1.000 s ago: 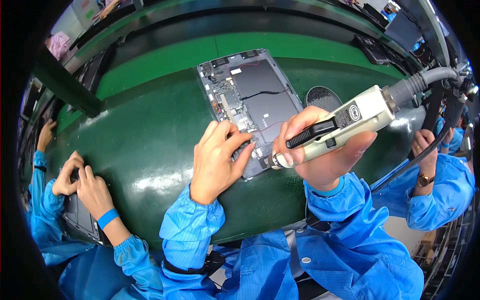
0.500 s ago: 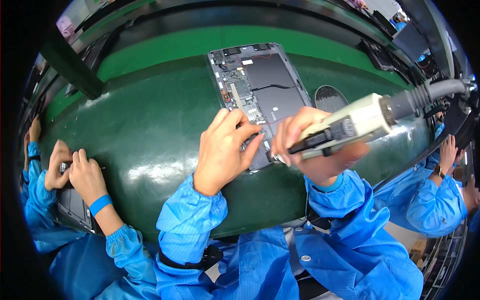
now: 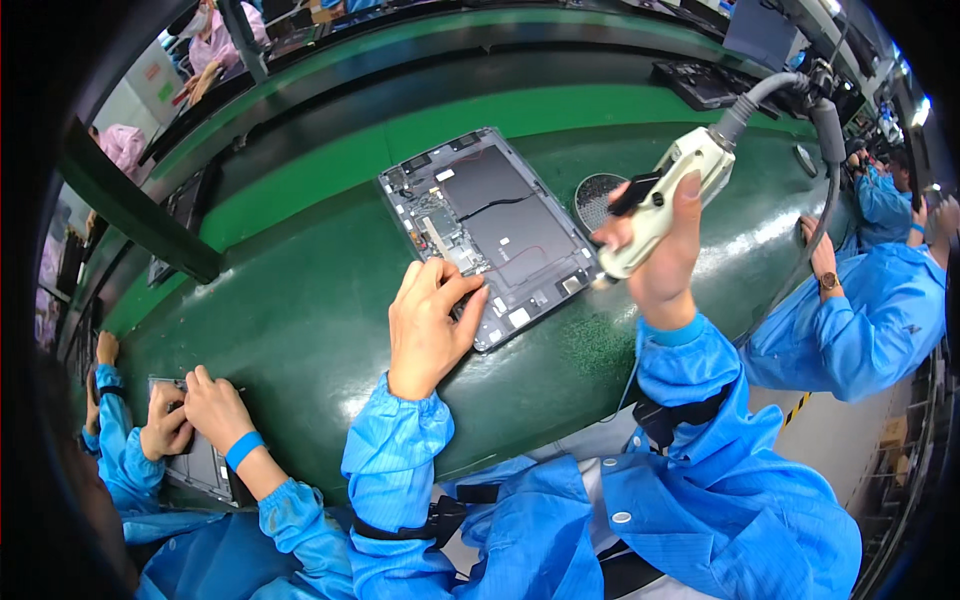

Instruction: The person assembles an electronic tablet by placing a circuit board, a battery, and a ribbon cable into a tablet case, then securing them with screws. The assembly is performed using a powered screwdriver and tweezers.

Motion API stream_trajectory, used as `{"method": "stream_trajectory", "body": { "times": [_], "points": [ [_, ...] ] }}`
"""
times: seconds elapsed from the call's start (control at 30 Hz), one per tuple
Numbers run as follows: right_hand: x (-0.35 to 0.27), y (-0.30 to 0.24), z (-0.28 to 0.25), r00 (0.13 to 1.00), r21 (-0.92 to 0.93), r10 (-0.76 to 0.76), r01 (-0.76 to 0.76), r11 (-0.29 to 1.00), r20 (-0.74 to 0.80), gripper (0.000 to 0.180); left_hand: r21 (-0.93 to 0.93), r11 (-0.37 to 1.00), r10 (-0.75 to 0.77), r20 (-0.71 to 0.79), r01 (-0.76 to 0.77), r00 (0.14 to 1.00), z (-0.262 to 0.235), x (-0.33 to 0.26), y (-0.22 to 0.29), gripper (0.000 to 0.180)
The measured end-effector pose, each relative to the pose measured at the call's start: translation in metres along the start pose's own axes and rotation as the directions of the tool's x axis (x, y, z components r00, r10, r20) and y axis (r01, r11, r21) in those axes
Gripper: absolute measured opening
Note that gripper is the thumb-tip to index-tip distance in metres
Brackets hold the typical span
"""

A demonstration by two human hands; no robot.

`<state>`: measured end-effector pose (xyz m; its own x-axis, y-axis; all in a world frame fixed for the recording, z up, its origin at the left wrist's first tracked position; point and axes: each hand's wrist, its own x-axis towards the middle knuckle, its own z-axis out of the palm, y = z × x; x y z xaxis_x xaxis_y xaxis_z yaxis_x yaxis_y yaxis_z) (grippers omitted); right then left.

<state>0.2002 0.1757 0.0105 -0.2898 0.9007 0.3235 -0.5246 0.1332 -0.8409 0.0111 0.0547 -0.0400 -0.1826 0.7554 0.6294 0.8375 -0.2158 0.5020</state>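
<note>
Right-hand grip (image 3: 668,262): curled round cream plastic black-levered electric screwdriver (image 3: 662,217), likely for aiming tip | left-hand grip (image 3: 428,320): near-pinched, contents can't tell, probably steadying | between grips, just ahead: dark-grey rectangular open-backed tablet (image 3: 520,240) | underneath: glossy green counter (image 3: 300,300)

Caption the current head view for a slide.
Left hand at an opened electronic device; right hand holding a cream corded tool.

Left head-worn fisheye looks down, forward; left hand (image 3: 425,330), right hand (image 3: 662,278) close, green workbench (image 3: 300,330) below.
</note>
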Motion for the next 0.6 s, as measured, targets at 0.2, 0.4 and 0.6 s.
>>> {"method": "stream_trajectory", "body": {
  "times": [0.2, 0.4, 0.6],
  "points": [
    [-0.001, -0.009, -0.041, 0.985, -0.44, -0.027, -0.051, 0.897, -0.169, 0.042, 0.012, 1.0, -0.011, -0.02, 0.011, 1.0, 0.0, 0.002, -0.001, 0.014],
    [-0.062, 0.005, -0.047, 0.937, -0.674, -0.34, 0.199, 0.711, -0.083, 0.03, 0.114, 0.969, -0.2, -0.157, 0.219, 0.967, -0.004, -0.001, -0.003, 0.038],
    [-0.067, 0.021, -0.031, 0.992, -0.756, 0.118, -0.051, 0.652, 0.034, 0.068, -0.018, 0.923, -0.386, -0.043, 0.385, 0.922, -0.001, -0.006, -0.008, 0.051]
  ]
}}
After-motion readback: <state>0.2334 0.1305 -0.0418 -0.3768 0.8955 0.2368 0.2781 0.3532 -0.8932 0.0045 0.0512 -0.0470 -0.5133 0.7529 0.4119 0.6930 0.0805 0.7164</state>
